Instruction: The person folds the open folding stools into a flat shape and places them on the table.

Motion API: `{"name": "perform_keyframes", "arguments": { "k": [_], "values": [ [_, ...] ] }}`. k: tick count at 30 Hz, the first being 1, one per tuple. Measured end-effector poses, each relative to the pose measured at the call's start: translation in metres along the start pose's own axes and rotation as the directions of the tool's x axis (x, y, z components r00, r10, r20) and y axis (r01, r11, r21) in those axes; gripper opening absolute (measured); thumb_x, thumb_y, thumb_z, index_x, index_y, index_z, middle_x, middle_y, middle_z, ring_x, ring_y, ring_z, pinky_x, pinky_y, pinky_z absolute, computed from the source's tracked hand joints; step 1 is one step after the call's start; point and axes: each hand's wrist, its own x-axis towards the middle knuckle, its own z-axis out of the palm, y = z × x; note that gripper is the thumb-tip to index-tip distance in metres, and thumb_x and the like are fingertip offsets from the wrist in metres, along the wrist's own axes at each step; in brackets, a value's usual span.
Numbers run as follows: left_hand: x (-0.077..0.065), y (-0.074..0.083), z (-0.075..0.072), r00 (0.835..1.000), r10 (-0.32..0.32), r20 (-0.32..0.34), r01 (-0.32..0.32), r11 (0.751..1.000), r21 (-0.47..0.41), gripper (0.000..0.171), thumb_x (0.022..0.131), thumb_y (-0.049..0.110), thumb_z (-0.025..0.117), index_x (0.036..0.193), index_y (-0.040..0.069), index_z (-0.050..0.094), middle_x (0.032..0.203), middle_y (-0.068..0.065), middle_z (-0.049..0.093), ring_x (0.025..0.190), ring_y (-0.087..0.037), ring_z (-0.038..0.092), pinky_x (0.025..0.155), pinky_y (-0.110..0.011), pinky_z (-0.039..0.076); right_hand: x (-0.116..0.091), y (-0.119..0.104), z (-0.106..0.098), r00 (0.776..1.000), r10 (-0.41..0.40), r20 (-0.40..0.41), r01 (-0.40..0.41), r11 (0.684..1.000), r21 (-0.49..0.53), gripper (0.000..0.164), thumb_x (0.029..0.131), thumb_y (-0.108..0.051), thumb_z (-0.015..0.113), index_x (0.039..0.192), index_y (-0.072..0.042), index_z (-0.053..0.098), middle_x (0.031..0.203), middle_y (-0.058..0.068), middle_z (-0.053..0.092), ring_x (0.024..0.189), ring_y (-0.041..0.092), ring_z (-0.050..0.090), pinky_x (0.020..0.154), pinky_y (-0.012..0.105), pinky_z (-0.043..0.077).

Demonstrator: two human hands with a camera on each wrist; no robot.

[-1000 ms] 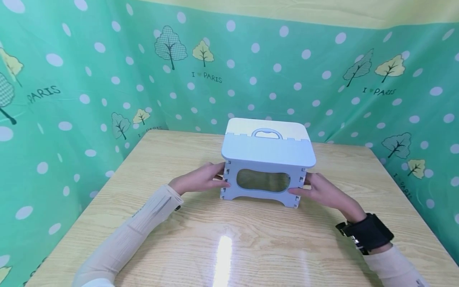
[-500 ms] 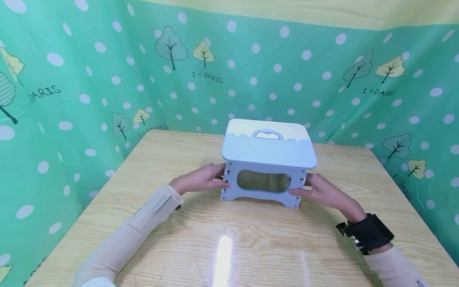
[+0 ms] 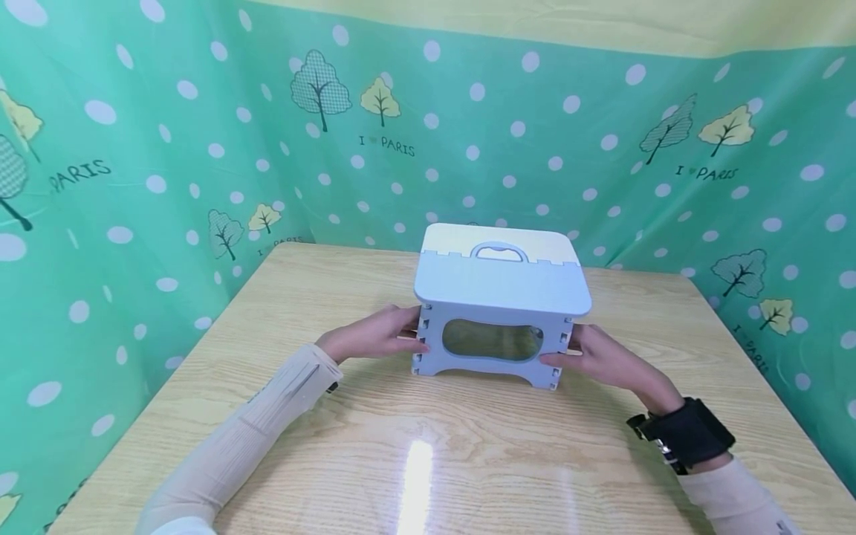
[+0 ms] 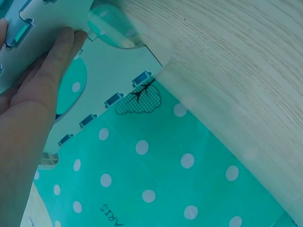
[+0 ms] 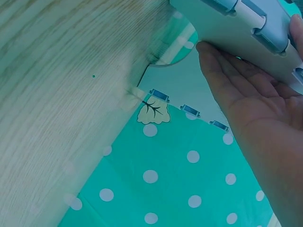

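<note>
Your left hand (image 3: 376, 336), partly closed, grips the left side of the blue-and-white folding stool (image 3: 501, 286), thumb in front; your right hand (image 3: 602, 358) likewise grips its right side; the stool stands upright toward the far side of the wooden table (image 3: 334, 461).

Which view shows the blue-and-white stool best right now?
The head view: it alone frames the stool uncropped, including the carry handle and front panel, with the left hand and right hand at its sides. Both wrist views show only cut-off panels and hinge joints up close, partly behind that camera's hand.
</note>
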Motion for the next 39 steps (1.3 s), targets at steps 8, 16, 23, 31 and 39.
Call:
{"name": "perform_keyframes", "arguments": {
  "k": [8,16,23,31,39],
  "values": [
    [0.0,0.0,-0.001,1.0,-0.024,0.015,0.023,1.0,0.016,0.059,0.095,0.017,0.069,0.146,0.004,0.042,0.134,-0.012,0.062,0.117,-0.017,0.064,0.095,-0.024,0.052,0.0,-0.002,0.0,1.0,-0.009,0.008,0.009,1.0,0.009,0.059,0.097,-0.015,0.067,0.148,-0.011,0.037,0.13,0.024,0.059,0.111,0.028,0.066,0.085,0.033,0.057],
    [-0.001,0.001,-0.001,0.999,-0.038,0.021,0.038,0.999,0.005,0.057,0.095,0.018,0.069,0.145,0.006,0.044,0.134,-0.009,0.063,0.116,-0.014,0.064,0.095,-0.023,0.052,0.0,-0.001,0.0,1.0,-0.014,0.013,0.013,1.0,0.028,0.062,0.095,-0.012,0.068,0.148,-0.01,0.036,0.131,0.025,0.057,0.112,0.03,0.065,0.086,0.032,0.057],
    [-0.002,0.002,-0.001,0.999,-0.019,0.025,0.019,1.0,-0.007,0.055,0.095,0.016,0.069,0.143,0.005,0.045,0.131,-0.009,0.064,0.115,-0.014,0.065,0.094,-0.024,0.052,0.0,-0.004,0.0,1.0,-0.015,0.015,0.015,1.0,0.024,0.063,0.095,-0.012,0.068,0.148,-0.008,0.035,0.132,0.026,0.056,0.114,0.035,0.064,0.087,0.034,0.056],
    [-0.002,0.003,-0.003,0.999,-0.015,0.034,0.016,0.999,-0.028,0.054,0.096,0.016,0.069,0.143,0.004,0.045,0.13,-0.01,0.065,0.113,-0.015,0.066,0.094,-0.025,0.053,0.0,-0.005,-0.001,0.999,-0.016,0.028,0.015,1.0,0.025,0.059,0.096,-0.011,0.067,0.147,-0.008,0.037,0.13,0.025,0.058,0.111,0.029,0.066,0.086,0.032,0.057],
    [-0.003,0.011,-0.002,0.998,-0.053,0.022,0.053,0.999,0.009,0.055,0.095,0.016,0.069,0.144,0.006,0.044,0.132,-0.008,0.064,0.115,-0.013,0.064,0.093,-0.023,0.052,-0.002,-0.005,-0.002,1.0,-0.007,0.008,0.007,1.0,-0.006,0.064,0.095,-0.015,0.069,0.149,-0.01,0.035,0.13,0.022,0.06,0.111,0.025,0.066,0.085,0.033,0.057]
  ]
}}
